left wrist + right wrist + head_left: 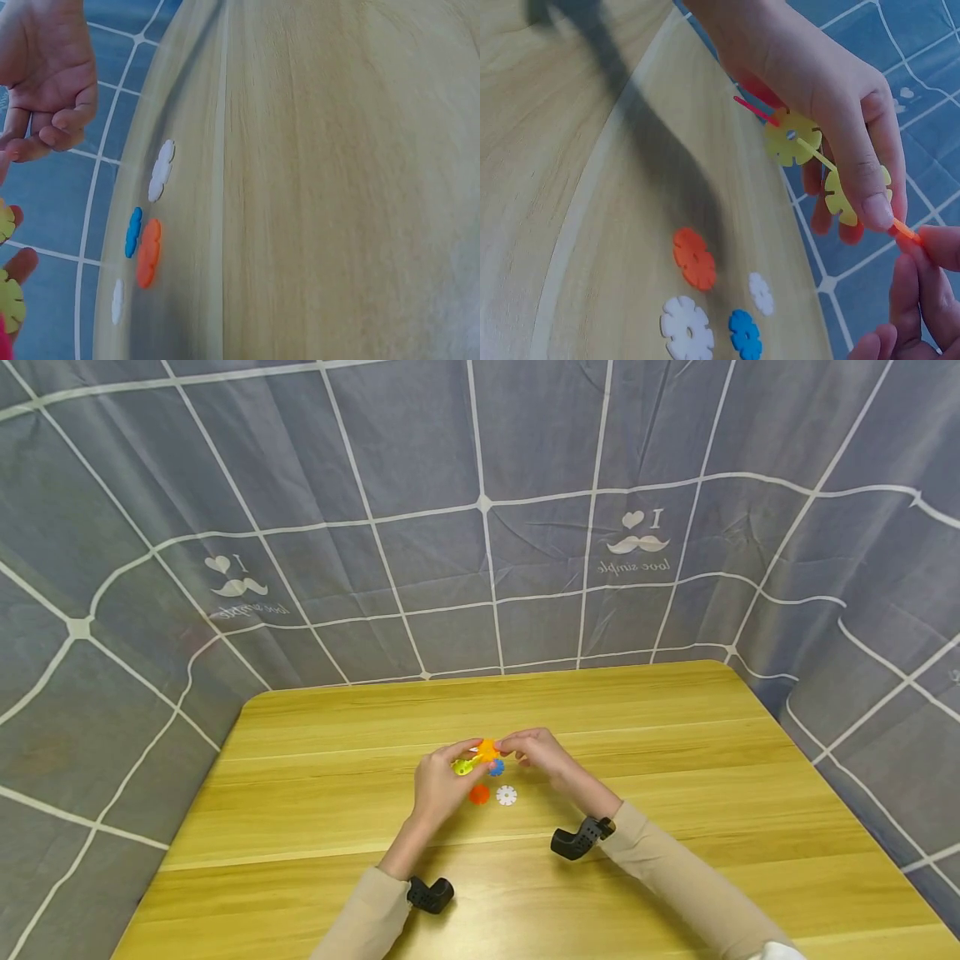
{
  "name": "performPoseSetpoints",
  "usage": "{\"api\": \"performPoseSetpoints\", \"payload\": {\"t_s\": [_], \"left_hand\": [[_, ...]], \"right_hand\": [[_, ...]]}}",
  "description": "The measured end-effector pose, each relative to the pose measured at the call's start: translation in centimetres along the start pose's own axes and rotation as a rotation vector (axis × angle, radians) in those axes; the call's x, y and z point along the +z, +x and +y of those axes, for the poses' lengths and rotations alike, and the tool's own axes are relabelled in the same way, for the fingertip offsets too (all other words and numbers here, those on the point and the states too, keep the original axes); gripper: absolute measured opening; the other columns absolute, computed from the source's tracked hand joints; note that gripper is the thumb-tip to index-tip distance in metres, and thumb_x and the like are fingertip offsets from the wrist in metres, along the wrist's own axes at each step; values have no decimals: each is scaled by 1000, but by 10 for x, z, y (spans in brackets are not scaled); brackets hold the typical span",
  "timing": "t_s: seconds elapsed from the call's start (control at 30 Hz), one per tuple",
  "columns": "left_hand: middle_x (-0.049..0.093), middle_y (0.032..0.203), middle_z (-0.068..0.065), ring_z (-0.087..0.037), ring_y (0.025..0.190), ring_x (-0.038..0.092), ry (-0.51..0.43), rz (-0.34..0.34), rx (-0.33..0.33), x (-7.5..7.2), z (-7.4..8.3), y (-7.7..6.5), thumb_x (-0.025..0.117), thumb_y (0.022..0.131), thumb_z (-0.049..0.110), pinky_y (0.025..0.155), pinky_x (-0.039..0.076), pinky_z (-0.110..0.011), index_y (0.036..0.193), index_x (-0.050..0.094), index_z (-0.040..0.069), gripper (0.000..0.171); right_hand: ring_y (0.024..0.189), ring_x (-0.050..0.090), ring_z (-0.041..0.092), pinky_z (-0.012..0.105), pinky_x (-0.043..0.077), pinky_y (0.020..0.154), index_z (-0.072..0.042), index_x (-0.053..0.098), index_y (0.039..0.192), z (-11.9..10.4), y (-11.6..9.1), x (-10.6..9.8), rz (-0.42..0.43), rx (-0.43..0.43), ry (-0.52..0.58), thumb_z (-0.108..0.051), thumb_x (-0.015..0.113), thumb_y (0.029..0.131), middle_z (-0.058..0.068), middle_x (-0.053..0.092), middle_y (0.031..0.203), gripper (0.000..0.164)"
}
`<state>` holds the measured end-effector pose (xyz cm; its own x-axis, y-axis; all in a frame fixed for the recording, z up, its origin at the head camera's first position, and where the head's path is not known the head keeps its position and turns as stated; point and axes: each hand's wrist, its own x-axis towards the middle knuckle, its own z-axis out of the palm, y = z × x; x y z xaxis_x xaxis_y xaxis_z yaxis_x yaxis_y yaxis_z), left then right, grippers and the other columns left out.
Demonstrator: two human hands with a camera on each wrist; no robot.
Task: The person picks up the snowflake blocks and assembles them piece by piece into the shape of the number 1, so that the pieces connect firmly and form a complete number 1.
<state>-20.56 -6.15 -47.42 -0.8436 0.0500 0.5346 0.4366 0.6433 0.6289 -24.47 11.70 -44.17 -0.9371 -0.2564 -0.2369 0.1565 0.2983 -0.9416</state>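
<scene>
In my left hand [438,787] is a joined chain of notched plastic discs: two yellow discs [791,137] linked by a yellow one seen edge-on, with a red disc [756,110] at the end. Its thumb and fingers pinch the yellow disc [841,196] nearest the right hand. My right hand [538,750] pinches an orange disc [489,750] against that end of the chain. The left fingertips partly hide where the orange and yellow discs meet. Both hands are above the table.
On the wooden table [637,718] below the hands lie a blue disc [745,334], an orange-red disc [694,259], a large white disc [687,330] and a smaller white one [761,293]. A grey gridded curtain [540,552] hangs behind the table's far edge.
</scene>
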Motion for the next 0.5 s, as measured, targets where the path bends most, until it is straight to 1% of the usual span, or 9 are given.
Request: {"api": "performPoseSetpoints", "payload": {"t_s": [0.03,0.1,0.17,0.23,0.33,0.4,0.5], "left_hand": [[76,88,-9,-14,54,58,2,2,-3,0,-1,0,83,73,29,46,23,-16,105,75,10,38],[76,88,-9,-13,54,59,8,7,-10,0,-2,0,83,73,29,46,24,-15,105,75,10,37],[76,89,-9,-15,54,60,9,9,-18,-1,-4,-1,83,74,28,45,25,-16,105,75,10,36],[76,90,-9,-18,63,66,5,14,-31,-2,-5,-1,82,75,27,48,31,-16,105,75,10,36],[76,92,-9,-21,71,70,-13,20,-56,-5,-8,-2,81,75,27,51,37,-17,106,75,10,36],[76,93,-9,-22,81,72,-15,22,-71,-7,-10,-3,81,75,28,56,41,-18,106,75,11,36],[76,93,-9,-22,82,72,-19,19,-77,-9,-12,-4,81,75,28,57,41,-18,106,75,11,36]], "right_hand": [[89,51,22,35,47,80,1,72,102,0,0,0,-3,-4,-2,-23,64,87,-1,71,91,29],[86,52,20,35,48,78,1,72,102,0,0,1,-13,-18,-10,-24,64,88,-2,70,88,30],[82,53,19,34,48,76,3,72,101,2,0,0,-35,-40,-25,-26,63,90,-1,69,85,32],[80,54,19,33,48,75,6,71,101,4,1,-1,-58,-68,-40,-26,62,92,4,69,84,34],[81,59,19,32,51,75,7,70,102,11,3,-4,-93,-118,-94,-24,61,93,12,72,91,34],[82,62,21,30,51,72,5,71,103,18,3,-6,-109,-144,-142,-22,62,93,15,73,97,31],[81,66,21,26,50,65,3,72,102,27,4,-9,-124,-179,-229,-20,66,90,15,74,98,26]]}}
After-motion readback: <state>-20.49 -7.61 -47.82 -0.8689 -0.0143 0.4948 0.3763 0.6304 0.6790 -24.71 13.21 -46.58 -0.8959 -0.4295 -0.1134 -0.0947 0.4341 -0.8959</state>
